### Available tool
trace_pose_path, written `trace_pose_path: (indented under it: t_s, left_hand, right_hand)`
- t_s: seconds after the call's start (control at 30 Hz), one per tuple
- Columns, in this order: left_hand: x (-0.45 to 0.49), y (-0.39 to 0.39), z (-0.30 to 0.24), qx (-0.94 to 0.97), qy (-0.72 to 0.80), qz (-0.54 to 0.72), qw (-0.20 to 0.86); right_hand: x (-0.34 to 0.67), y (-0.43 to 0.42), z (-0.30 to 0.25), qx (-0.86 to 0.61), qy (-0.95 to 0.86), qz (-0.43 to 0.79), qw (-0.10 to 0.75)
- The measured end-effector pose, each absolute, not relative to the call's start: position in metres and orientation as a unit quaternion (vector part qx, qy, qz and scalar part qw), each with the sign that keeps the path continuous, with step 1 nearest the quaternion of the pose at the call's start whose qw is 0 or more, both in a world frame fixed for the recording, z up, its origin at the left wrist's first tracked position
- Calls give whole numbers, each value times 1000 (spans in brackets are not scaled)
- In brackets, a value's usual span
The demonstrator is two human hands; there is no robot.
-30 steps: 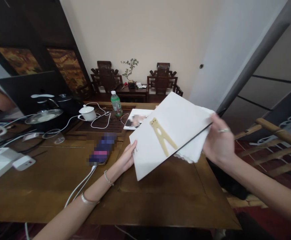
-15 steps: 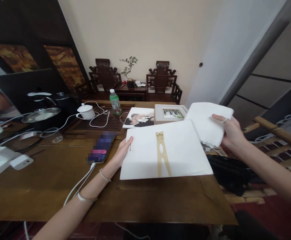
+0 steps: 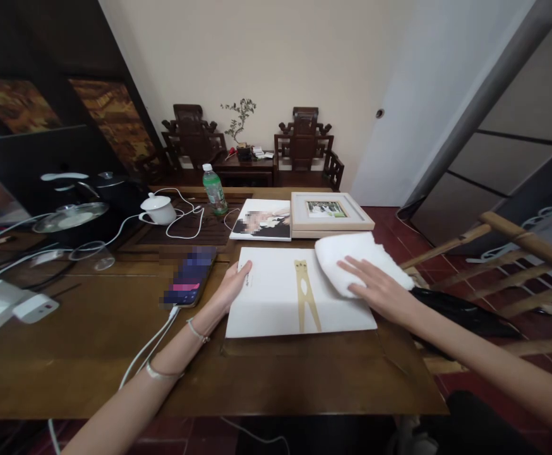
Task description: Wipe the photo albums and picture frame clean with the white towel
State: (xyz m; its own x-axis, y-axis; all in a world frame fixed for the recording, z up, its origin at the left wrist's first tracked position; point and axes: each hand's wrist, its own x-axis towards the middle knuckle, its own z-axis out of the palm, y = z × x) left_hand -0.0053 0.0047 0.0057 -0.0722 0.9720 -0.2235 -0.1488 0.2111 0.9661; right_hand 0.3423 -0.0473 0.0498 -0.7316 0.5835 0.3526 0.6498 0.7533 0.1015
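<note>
A white album-like panel [image 3: 271, 284] lies near the table's front edge, bearing a tan, long-legged animal figure with a small eared head. My left hand [image 3: 235, 282] grips its left edge, thumb on top; the other fingers are mostly hidden. Over the panel's right part, my right hand [image 3: 383, 294] presses a folded white cloth [image 3: 347, 253] down, the fingers stretched across it. The cloth's far right corner hangs past the panel's edge. A bracelet and a bangle circle my left wrist and forearm.
Behind the panel lie a photo-covered album [image 3: 264, 221] and a framed photo [image 3: 333, 212]. Left of it are a charging phone [image 3: 191, 278], a green-labelled bottle [image 3: 215, 189], a lidded white cup [image 3: 157, 210], a pot [image 3: 74, 221] and cables. A wooden chair [image 3: 517, 253] stands to the right.
My right hand has brought the cloth down and leftward onto the panel's right part. The panel now sits lower against the table, my left hand still on its edge.
</note>
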Motion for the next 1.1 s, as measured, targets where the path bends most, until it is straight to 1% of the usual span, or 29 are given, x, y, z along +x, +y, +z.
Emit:
trace_pose_path:
  t_s: [0.1,0.27,0.33,0.5,0.63,0.83,0.97,1.03,1.1]
  left_hand:
    - [-6,5,6,387,551,493,551]
    - [-6,4,11,420,554,465,548]
    - [-6,3,12,445,556,461,530]
    - [-7,-1,11,521,585,487,386]
    - [-8,-4,11,611,612,420,277]
    - [-9,-8,7,664,609,380,210]
    - [-3,-12,-2,715,598,332,143]
    - [-1,-14,-8,727,576,343,146]
    - [0,-13,-13,735,540,358,200]
  right_hand:
    - [338,-60,31,-319,-936,-94,116]
    - [336,-64,21,-337,-932,-67,116]
    - [333,-63,20,-346,-929,-61,115]
    - [328,-61,18,-347,-928,-59,125]
    - [327,-60,17,-346,-926,-61,141]
    - [326,-60,13,-349,-922,-72,155]
    - [326,-60,9,-355,-917,-94,159]
    - [326,-60,7,-356,-915,-100,163]
    - [325,-60,5,-359,-912,-99,169]
